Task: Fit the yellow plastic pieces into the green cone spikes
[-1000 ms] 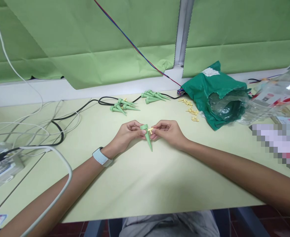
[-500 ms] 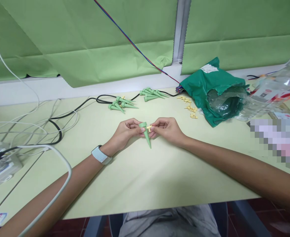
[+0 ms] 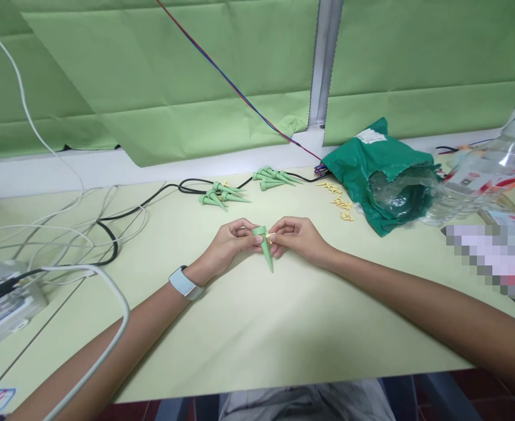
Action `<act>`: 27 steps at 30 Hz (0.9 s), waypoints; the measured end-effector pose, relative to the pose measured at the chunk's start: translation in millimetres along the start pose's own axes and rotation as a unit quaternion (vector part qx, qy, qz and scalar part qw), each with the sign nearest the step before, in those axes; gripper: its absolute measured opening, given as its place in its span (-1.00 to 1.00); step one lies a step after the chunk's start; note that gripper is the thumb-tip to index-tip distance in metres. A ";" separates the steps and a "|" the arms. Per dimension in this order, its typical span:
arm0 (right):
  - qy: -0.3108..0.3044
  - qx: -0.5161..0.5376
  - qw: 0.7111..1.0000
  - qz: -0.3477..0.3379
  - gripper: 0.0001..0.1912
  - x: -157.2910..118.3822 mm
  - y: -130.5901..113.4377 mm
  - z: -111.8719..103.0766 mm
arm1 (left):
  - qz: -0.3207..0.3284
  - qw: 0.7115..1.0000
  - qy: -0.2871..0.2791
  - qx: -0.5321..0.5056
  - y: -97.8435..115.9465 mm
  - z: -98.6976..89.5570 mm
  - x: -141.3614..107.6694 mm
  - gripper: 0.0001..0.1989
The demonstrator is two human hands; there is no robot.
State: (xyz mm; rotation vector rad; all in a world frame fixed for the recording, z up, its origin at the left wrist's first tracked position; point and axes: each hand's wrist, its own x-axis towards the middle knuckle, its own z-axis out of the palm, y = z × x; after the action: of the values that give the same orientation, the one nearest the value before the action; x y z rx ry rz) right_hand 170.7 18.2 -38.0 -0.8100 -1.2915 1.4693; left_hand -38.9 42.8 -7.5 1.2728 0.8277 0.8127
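Between thumb and fingers, my left hand (image 3: 240, 240) pinches a green plastic plant watering spike (image 3: 266, 256), its wide cap up and its point tilted down toward me. My right hand (image 3: 299, 240) is closed on a small yellow plastic valve (image 3: 270, 237), pressed against the spike's side just below the cap. Fingertips hide most of the valve, so I cannot tell how far it sits in the spike. Behind my hands lie one group of green spikes (image 3: 222, 193), some with yellow pieces, and a second group (image 3: 275, 177).
Small yellow valves (image 3: 340, 203) lie in loose clusters beside an opened green plastic bag (image 3: 380, 175). A clear plastic bottle (image 3: 481, 175) stands at the right. Black and white cables (image 3: 108, 234) and a power strip (image 3: 9, 298) occupy the left side.
The yellow valve shows less between my right fingers and sits closer against the spike. The whole view has shifted slightly, with everything on the table lower in the picture.
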 end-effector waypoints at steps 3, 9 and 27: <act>0.007 -0.019 1.000 -0.019 -0.58 -1.4 0.8 1.0 | -0.002 1.000 -0.001 0.010 -1.9 -0.4 -0.1 -0.69; 0.009 -0.096 0.993 -0.066 -0.66 -0.5 -4.8 2.5 | -0.021 1.000 -0.014 0.006 2.6 0.8 -1.8 -0.72; -0.012 -0.045 0.998 -0.041 -0.63 -2.4 -4.7 5.4 | -0.040 0.998 -0.049 0.000 4.4 -1.6 -3.4 -0.73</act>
State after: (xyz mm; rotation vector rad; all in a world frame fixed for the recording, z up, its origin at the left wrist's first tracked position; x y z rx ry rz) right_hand 167.6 14.0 -32.6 -0.7908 -1.4008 1.3677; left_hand -42.2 41.1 -3.0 1.2621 0.7957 0.6815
